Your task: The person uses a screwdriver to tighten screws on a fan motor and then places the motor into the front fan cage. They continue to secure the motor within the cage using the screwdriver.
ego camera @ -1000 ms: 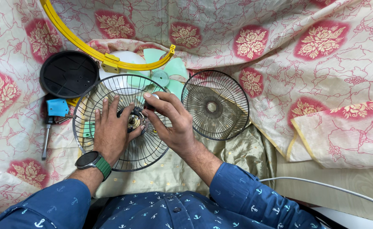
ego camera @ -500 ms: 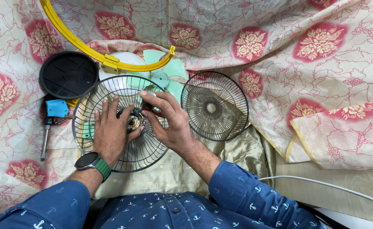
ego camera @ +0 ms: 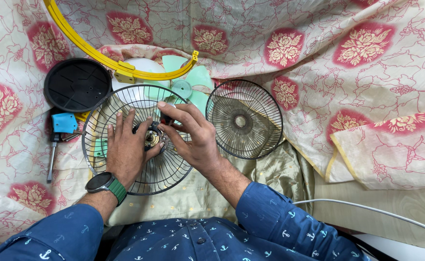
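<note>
We note little change over the last second: left hand [ego camera: 125, 147] stays flat on the rear fan guard [ego camera: 137, 137], centre-left of frame. Right hand [ego camera: 191, 137] fingers pinch, apparently, the hub nut [ego camera: 150, 138], still seated there.

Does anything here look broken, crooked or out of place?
Nothing looks broken. A fan simply lies in parts on the flowered cloth: both hands, left hand and right hand, meet at the hub of one wire guard, the other guard lies beside it, and the green blades sit loose behind.
</note>
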